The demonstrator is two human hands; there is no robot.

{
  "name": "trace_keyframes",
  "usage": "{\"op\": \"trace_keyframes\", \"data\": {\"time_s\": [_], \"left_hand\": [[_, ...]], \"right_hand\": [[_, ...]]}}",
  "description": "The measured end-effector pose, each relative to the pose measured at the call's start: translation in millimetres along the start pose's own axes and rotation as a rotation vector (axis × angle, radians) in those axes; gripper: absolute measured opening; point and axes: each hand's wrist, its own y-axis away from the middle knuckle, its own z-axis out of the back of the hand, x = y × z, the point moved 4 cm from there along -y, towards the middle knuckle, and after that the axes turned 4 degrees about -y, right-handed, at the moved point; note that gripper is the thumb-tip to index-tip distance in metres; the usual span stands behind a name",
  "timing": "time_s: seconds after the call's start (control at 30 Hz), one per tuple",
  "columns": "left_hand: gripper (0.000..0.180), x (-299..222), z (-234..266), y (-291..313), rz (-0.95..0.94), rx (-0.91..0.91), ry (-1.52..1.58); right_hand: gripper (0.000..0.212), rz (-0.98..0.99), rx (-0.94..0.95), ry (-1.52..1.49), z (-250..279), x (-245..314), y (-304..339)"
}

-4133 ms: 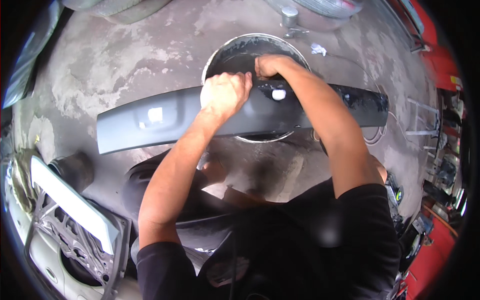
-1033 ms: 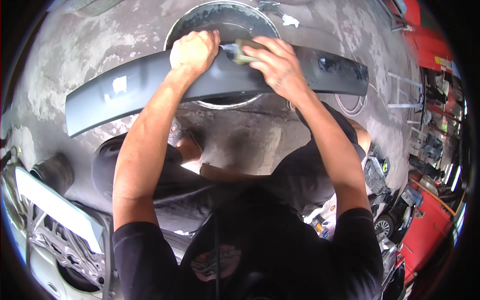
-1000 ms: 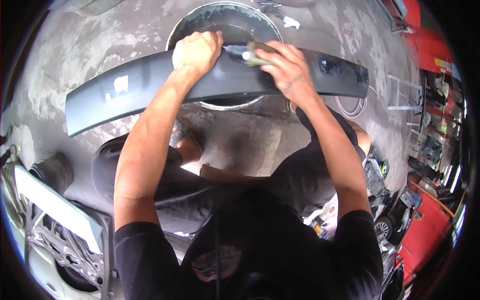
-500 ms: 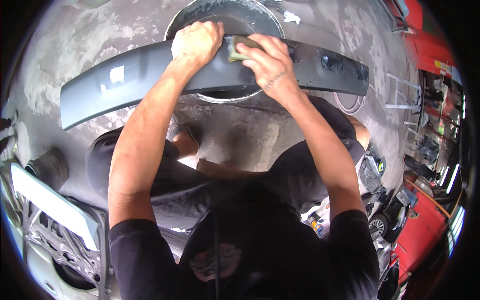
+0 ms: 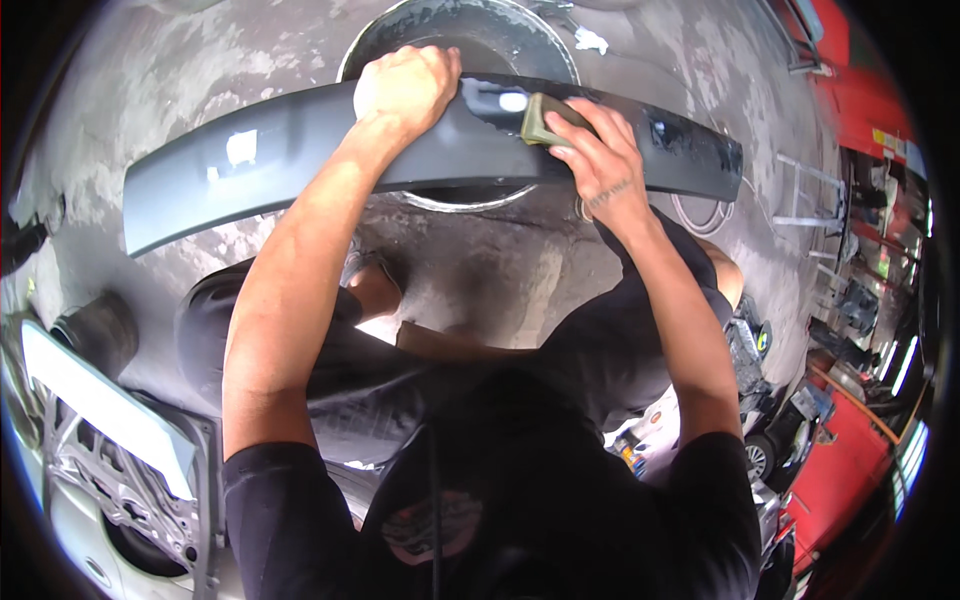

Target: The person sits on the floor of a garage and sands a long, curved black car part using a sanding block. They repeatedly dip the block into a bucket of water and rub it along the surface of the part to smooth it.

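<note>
A long, slightly curved grey car trim panel [image 5: 300, 150] lies crosswise in front of me, over a round dark basin [image 5: 368, 45]. My left hand [image 5: 408, 92] is closed over the panel's far edge, left of its middle, with the fingertips hidden. Right of the middle, my right hand [image 5: 606, 162] pinches an olive-green sanding block [image 5: 538, 120] between thumb and fingers, against the panel's face. Beside the block, a wet, shiny patch [image 5: 488, 104] spreads on the surface. Water drops and dark wet marks show toward the panel's right end, and pale glare spots on its left part.
My bent legs flank the space below the panel. At lower left stand a bare door frame [image 5: 130, 500] and a dark cylinder [image 5: 97, 333]. A coiled hose [image 5: 705, 212] lies behind my right knee. To the right are a metal stand [image 5: 808, 190] and a red cabinet [image 5: 850, 450].
My right hand has slid the sanding block to the right along the panel, uncovering a wet, shiny patch. My left hand keeps its hold on the far edge.
</note>
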Motion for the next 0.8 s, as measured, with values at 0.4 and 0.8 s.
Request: {"op": "trace_keyframes", "data": {"time_s": [0.4,0.8], "left_hand": [[0.052,2,-10,-3,-0.057,-0.054,-0.009],[0.054,6,-10,-1,-0.02,-0.018,0.016]], "right_hand": [[0.043,0.005,-0.077,-0.077,-19,5,-5],[0.035,0.011,-0.1,-0.115,-33,32,-36]]}}
